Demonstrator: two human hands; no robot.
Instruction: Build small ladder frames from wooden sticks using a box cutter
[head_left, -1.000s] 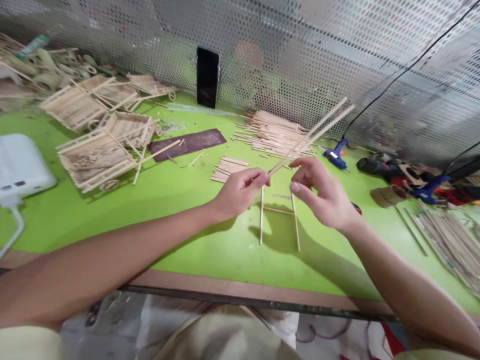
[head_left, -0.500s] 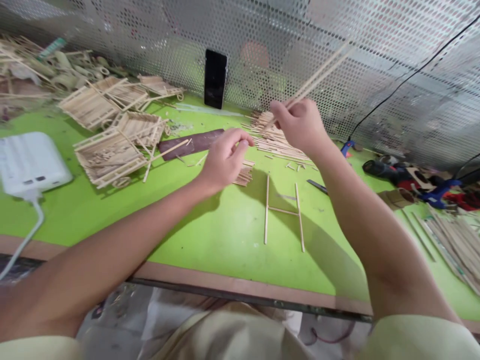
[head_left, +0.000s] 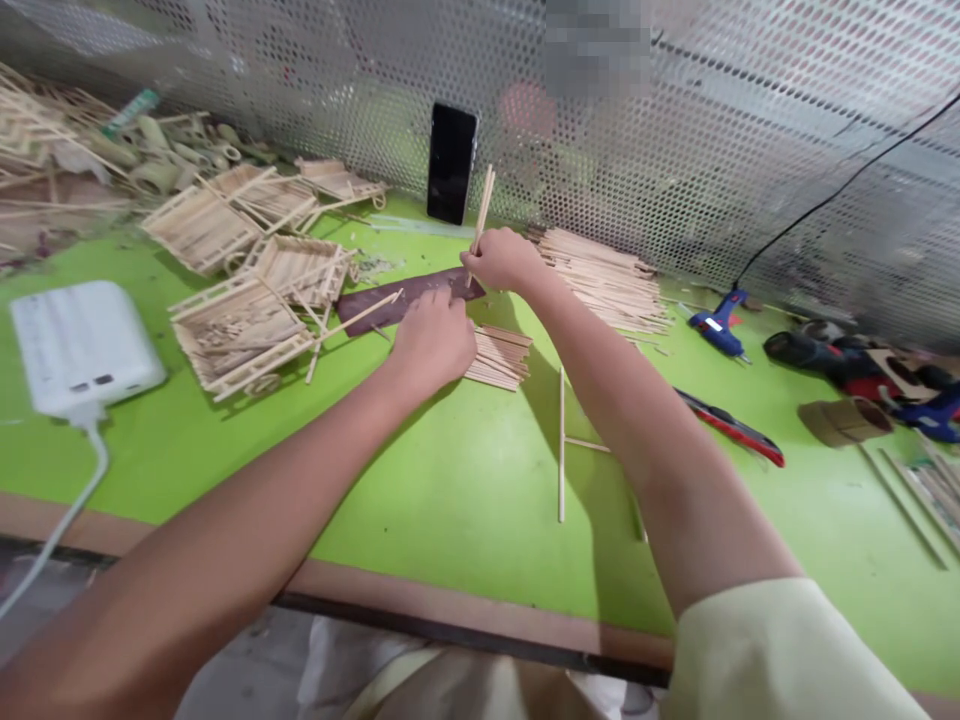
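Note:
My right hand [head_left: 504, 260] is closed around a few thin wooden sticks [head_left: 486, 200], held steeply upright with their lower ends at the right end of a dark brown strip [head_left: 367, 308]. My left hand [head_left: 436, 335] lies palm down on that strip, its fingers stretched out over it and nothing seen in its grasp. Just right of the left hand is a bundle of short sticks [head_left: 502, 358]. An H-shaped stick frame [head_left: 561, 450] lies on the green table, partly covered by my right forearm. Behind that arm spreads a pile of longer sticks [head_left: 604, 275].
Small wooden carts [head_left: 244, 330] stand at the left, near a white power bank [head_left: 86, 345] with a cable. A phone [head_left: 451, 165] leans on the perforated metal screen. A blue glue gun [head_left: 720, 325], a red utility knife [head_left: 735, 428] and a bamboo ring [head_left: 844, 420] lie at the right.
My right hand has swung left and down with the sticks, which now stand steeply at the brown strip. My left hand has lowered onto the strip. The view has shifted a little.

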